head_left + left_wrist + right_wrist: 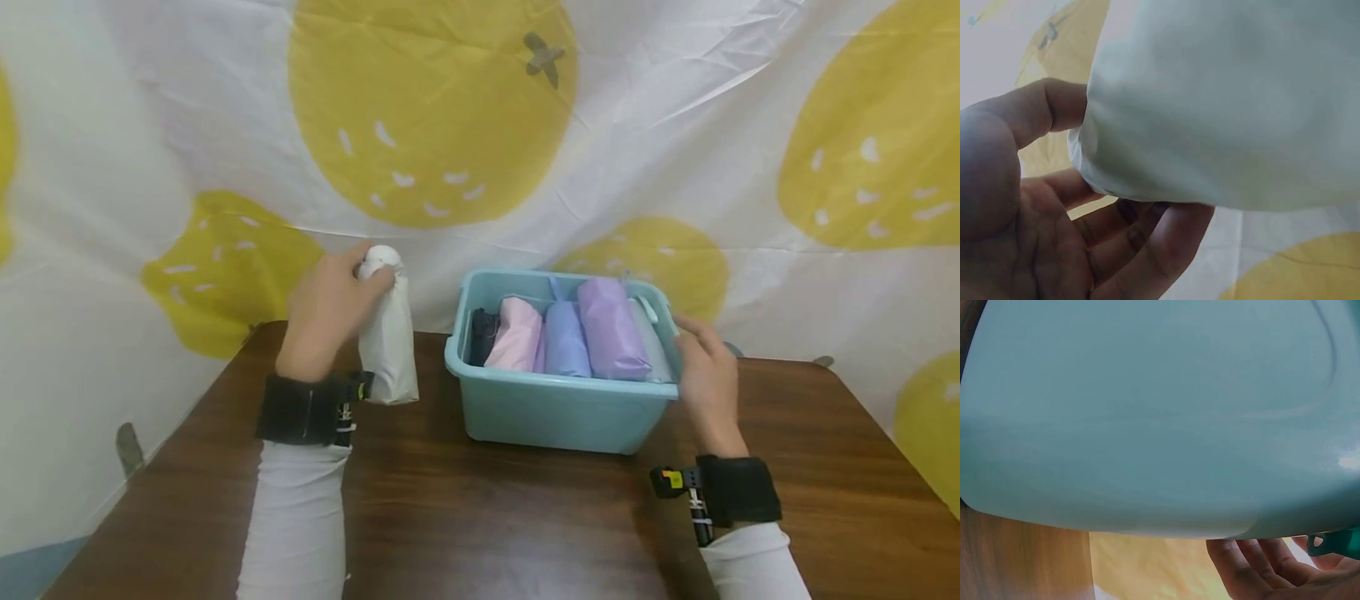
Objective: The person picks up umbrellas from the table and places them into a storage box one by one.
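Observation:
My left hand pinches the top of a white cloth pouch between thumb and fingers. It hangs upright over the table, left of a light blue plastic bin, a round white end showing at its top. From the left wrist, the pouch fills much of the view, with fingers at its edge. My right hand holds the bin's right end at the rim. In the right wrist view the bin's wall hides part of the fingers.
Rolled cloth bundles stand in the bin: a dark one, a pink one, a blue one, a purple one and a pale green one. A brown wooden table bears the bin. Behind hangs a yellow-and-white curtain.

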The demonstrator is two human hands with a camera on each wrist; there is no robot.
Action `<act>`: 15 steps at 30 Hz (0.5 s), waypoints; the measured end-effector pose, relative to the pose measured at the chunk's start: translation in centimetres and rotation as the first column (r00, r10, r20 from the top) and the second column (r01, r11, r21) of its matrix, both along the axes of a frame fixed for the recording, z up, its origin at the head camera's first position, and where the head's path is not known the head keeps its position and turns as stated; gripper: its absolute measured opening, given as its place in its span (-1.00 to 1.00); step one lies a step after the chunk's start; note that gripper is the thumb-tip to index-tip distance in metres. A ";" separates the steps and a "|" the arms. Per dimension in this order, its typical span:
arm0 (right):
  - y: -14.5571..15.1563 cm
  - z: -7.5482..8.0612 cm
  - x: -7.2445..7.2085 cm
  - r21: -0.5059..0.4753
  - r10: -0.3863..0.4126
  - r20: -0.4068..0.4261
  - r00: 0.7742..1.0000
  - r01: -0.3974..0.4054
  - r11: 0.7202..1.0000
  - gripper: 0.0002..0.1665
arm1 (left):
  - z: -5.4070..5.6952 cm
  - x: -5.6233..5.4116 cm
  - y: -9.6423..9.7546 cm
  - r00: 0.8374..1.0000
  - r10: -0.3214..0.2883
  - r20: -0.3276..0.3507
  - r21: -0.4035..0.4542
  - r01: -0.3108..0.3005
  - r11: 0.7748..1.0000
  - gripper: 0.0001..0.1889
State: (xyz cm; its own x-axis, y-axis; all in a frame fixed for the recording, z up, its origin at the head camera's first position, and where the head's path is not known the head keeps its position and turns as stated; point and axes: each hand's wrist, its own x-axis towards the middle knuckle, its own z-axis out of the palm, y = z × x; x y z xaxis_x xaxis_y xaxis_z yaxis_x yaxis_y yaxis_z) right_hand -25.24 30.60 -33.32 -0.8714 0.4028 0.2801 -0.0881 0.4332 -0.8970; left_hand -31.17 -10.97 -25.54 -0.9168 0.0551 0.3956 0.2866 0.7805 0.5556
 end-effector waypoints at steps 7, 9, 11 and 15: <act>-0.7 0.1 0.5 -0.023 0.023 0.008 1.000 -0.023 0.999 -0.37 | 2.3 2.0 0.2 0.996 0.044 -0.071 0.139 -0.034 0.990 -0.30; -0.9 0.1 0.6 -0.029 0.027 0.009 1.000 -0.026 0.999 -0.37 | 2.8 2.6 0.3 0.986 0.069 -0.150 0.212 -0.036 0.977 -0.33; -1.1 0.1 0.7 -0.036 0.030 0.010 0.999 -0.030 0.999 -0.36 | 3.1 3.0 0.6 0.966 0.100 -0.239 0.298 -0.025 0.954 -0.36; -1.3 0.2 0.9 -0.046 0.033 0.011 0.999 -0.033 0.998 -0.37 | 3.3 3.4 1.6 0.902 0.152 -0.403 0.436 0.043 0.899 -0.43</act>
